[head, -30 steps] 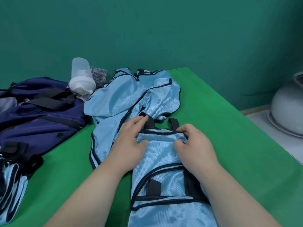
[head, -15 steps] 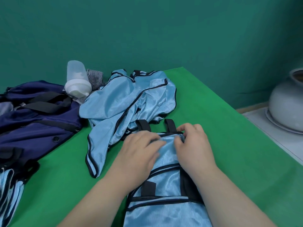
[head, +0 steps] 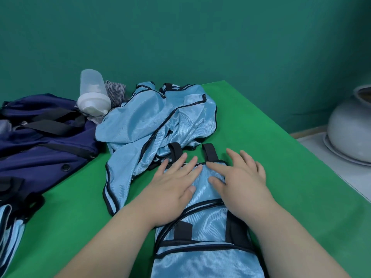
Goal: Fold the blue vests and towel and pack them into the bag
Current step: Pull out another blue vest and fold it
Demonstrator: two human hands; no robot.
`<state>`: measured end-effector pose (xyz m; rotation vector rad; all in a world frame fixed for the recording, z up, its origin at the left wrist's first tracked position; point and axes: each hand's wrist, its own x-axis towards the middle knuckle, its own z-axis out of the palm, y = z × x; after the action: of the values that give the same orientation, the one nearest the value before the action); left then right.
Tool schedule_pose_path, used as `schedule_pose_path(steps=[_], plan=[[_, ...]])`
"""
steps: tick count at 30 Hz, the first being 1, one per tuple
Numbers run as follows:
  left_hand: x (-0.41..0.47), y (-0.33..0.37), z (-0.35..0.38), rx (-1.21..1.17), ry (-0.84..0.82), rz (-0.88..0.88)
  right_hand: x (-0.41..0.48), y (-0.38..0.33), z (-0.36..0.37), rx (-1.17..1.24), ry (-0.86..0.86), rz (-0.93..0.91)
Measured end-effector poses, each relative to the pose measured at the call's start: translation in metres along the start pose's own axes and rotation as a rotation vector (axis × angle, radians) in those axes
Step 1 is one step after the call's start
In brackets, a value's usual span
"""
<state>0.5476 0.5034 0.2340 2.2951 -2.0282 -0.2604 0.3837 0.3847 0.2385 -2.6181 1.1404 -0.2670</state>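
Palms down, the left hand [head: 172,189] and right hand [head: 241,183] are pressing flat, fingers straight, on the folded vest [head: 204,237] under them.

Single view, head-worn, wide-angle. It sits above the table's [head: 261,157] near edge, pitched forward and down, facing the far edge and the teal wall [head: 200,37] behind it. Close in: both forearms enter from the bottom, with the left hand [head: 172,185] and right hand [head: 241,181] mid-frame, flat on the folded vest [head: 204,257]. The far right corner is in shot. The left side runs off frame under the navy bag [head: 40,141]. Past the right edge are floor and a grey pot [head: 351,129].
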Motion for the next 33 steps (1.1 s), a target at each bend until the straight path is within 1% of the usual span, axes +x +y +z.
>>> schedule_pose_path(steps=[3,6,9,11,13,17,18,20,24,27,31,33], plan=[[-0.001,-0.001,0.000,-0.010,0.004,0.013,0.000,0.005,-0.002,-0.046,-0.092,0.031],[-0.001,-0.003,0.002,0.000,0.013,0.015,0.000,0.007,-0.005,-0.083,-0.152,0.020],[-0.001,-0.002,0.003,-0.004,0.024,-0.001,-0.001,0.009,-0.007,-0.094,-0.180,0.013],[-0.006,-0.003,0.002,-0.062,0.069,-0.009,-0.003,0.010,-0.009,-0.052,-0.172,0.004],[-0.021,-0.004,0.004,-0.213,0.131,-0.039,-0.007,0.012,-0.012,0.044,-0.159,-0.021],[-0.073,0.005,0.015,-0.696,0.385,-0.186,-0.024,0.020,-0.014,0.341,-0.093,-0.055],[-0.088,0.009,0.019,-0.761,0.432,-0.216,-0.030,0.021,-0.014,0.428,-0.075,-0.046],[-0.114,0.020,0.025,-0.750,0.464,-0.232,-0.045,0.024,-0.015,0.543,-0.065,-0.035],[-0.150,0.042,0.031,-0.661,0.417,-0.261,-0.087,0.019,-0.021,0.629,-0.070,-0.014],[-0.161,0.055,0.028,-0.593,0.427,-0.256,-0.124,0.010,-0.024,0.692,-0.012,0.021],[-0.164,0.061,0.024,-0.491,0.415,-0.261,-0.159,0.004,-0.024,0.456,0.039,-0.006],[-0.165,0.063,0.025,-0.424,0.415,-0.239,-0.166,0.002,-0.026,0.379,0.055,-0.012]])
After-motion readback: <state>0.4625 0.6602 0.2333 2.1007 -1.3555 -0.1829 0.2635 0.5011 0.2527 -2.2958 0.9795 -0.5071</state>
